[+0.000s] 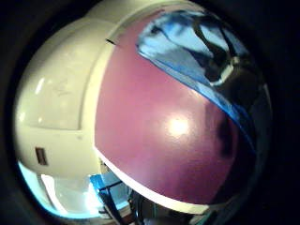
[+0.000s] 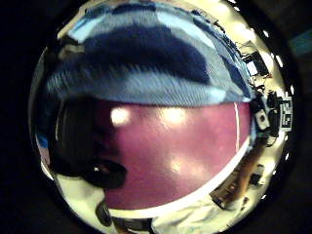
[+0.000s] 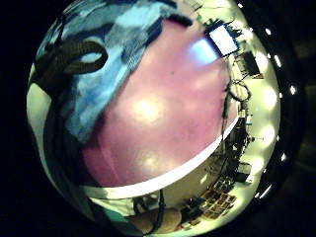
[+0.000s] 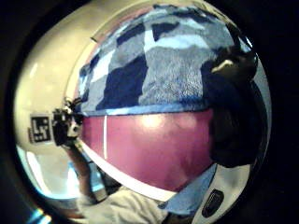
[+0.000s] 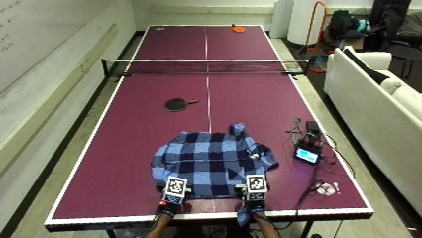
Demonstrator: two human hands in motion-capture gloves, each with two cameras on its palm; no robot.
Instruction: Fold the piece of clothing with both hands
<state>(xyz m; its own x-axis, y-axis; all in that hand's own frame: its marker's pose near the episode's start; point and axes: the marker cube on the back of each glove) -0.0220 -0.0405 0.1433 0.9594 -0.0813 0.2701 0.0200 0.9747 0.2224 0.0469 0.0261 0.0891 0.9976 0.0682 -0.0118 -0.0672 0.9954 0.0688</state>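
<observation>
A blue, navy and white checked shirt (image 5: 211,163) lies spread and rumpled on the maroon bench (image 5: 131,129), toward its six o'clock edge, one sleeve bunched toward twelve o'clock.

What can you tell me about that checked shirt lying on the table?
The shirt is a plaid of dark blue, light blue and grey, and looks like soft woven cloth. It lies spread and rumpled on the maroon table-tennis table, near the person's end, its collar pointing toward the net. A small white tag shows near its right side. The left hand and right hand are at its near hem; the palm views show dark fingers on the cloth edge. A little cloth hangs over the table edge.
</observation>
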